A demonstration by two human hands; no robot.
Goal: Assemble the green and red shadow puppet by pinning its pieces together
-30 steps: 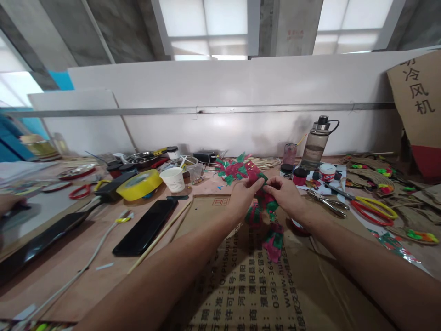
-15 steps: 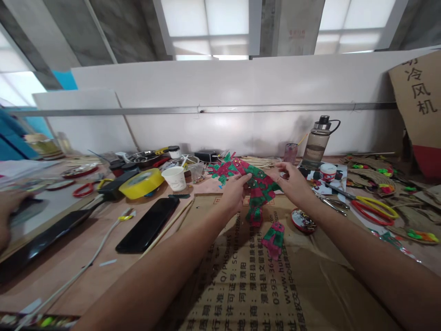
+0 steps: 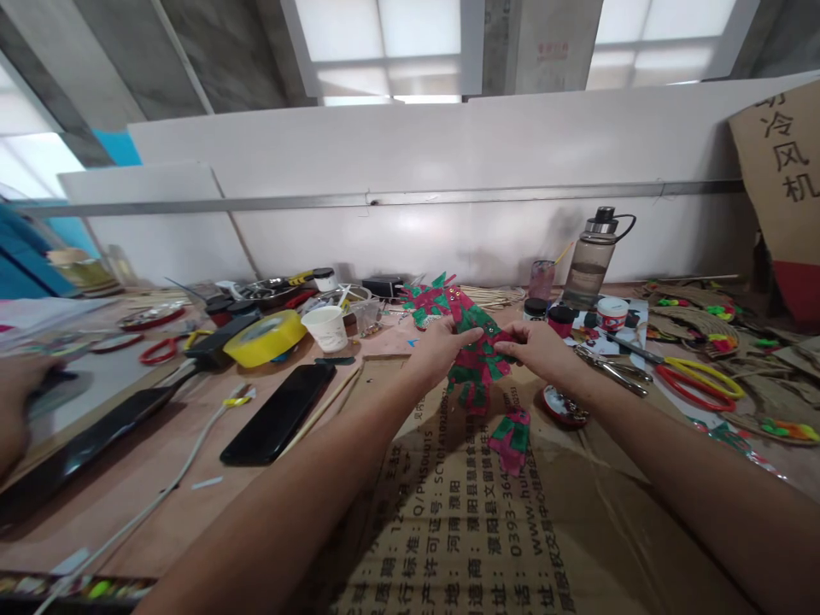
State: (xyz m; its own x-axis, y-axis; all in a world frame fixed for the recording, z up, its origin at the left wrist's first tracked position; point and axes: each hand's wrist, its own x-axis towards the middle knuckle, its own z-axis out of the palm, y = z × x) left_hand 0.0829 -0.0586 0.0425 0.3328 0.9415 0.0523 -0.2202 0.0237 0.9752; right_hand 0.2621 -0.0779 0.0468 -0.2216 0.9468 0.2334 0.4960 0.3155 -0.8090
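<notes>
A pink-and-green painted cutout figure (image 3: 472,363) with small metal fasteners hangs above the cardboard (image 3: 448,512). My left hand (image 3: 442,346) pinches its upper left part, thumb across the front. At its right edge, my right hand (image 3: 535,346) has thumb and fingertips closed on the figure. A separate pink-and-green piece (image 3: 511,442) lies on the cardboard below. Just right of it is a small round dish of metal fasteners (image 3: 564,406).
Left are a black phone (image 3: 278,414), yellow tape (image 3: 265,338), a white cup (image 3: 326,329) and another person's hand (image 3: 22,397). Right are pliers (image 3: 612,371), scissors (image 3: 698,384), paint jars and a bottle (image 3: 586,265).
My right hand has come down and inward, its fingertips now on the figure's right edge. The figure has turned slightly, and paint jars behind my right hand show more.
</notes>
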